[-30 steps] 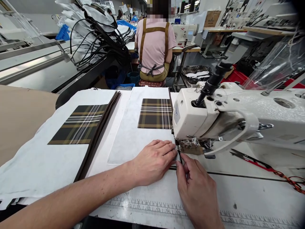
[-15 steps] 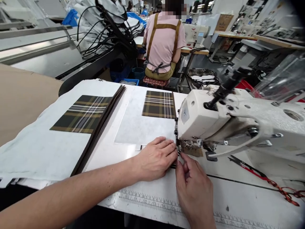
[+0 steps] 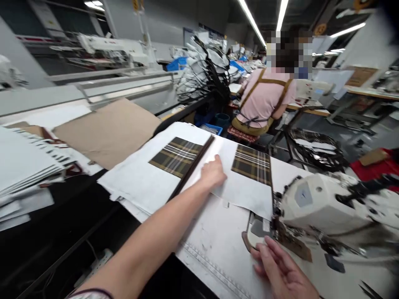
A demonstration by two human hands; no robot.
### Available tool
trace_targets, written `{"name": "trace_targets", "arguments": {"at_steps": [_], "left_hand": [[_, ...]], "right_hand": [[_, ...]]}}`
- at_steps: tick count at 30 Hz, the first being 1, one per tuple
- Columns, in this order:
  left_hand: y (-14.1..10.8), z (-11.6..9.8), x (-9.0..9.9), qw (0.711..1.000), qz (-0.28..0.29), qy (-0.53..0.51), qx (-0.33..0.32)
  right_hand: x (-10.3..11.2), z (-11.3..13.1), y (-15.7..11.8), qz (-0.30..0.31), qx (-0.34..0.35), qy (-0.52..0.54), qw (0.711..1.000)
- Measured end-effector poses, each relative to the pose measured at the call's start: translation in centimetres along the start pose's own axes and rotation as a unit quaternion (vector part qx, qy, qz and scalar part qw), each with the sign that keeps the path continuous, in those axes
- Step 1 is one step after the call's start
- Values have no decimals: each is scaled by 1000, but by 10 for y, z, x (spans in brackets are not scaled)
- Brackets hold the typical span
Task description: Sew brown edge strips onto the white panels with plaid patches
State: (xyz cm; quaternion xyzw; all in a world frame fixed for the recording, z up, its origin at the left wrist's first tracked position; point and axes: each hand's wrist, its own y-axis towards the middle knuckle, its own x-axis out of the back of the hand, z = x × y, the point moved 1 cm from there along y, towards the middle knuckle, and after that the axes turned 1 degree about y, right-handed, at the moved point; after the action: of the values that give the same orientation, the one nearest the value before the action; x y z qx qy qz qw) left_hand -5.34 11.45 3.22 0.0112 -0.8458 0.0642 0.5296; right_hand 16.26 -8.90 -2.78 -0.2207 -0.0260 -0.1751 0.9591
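Note:
My left hand (image 3: 213,172) rests on the left part of a white fabric panel (image 3: 246,193), beside a strip of dark folded edges (image 3: 191,168); its index finger points forward and the others are curled. A plaid patch (image 3: 252,164) lies on this panel, whose right edge runs by the needle area of a white sewing machine (image 3: 307,203). Left of the dark edges, a stack of white pieces (image 3: 134,178) bears another plaid patch (image 3: 177,155). My right hand (image 3: 277,265) is just in front of the machine's needle plate, fingers partly bent and slightly apart, nothing visible in them.
Brown sheet material (image 3: 109,128) and layered pale pieces (image 3: 28,162) lie at left. Ahead, a person in a pink shirt (image 3: 264,97) sits on a stool. Dark scissor tips (image 3: 369,290) show at lower right. A ruler scale (image 3: 215,270) runs along the table's front edge.
The view has swung left and up. My left hand has left the needle area and moved left across the white panel. My right hand has drawn back slightly from the needle, its fingers looser.

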Motion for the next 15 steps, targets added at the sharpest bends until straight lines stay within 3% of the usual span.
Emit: {"name": "trace_targets", "arguments": {"at_steps": [3,5,8,10,12,15], "left_hand": [[15,-24,17,998,34,-20,-54],[24,-37,43,993,21,-23,-110],[29,-30,104,987,-17,-26,-160],[22,1,149,984,-39,-37,-168],[7,51,186,985,-61,-55,-153],[-25,143,213,988,-89,-90,-86]], "right_hand": [[-41,25,4,131,-137,257,948],[-67,47,18,134,-128,340,922],[-100,76,47,101,-45,359,927],[-124,87,57,87,-1,343,935],[-152,92,54,112,42,319,940],[-203,87,27,211,106,250,939]]}}
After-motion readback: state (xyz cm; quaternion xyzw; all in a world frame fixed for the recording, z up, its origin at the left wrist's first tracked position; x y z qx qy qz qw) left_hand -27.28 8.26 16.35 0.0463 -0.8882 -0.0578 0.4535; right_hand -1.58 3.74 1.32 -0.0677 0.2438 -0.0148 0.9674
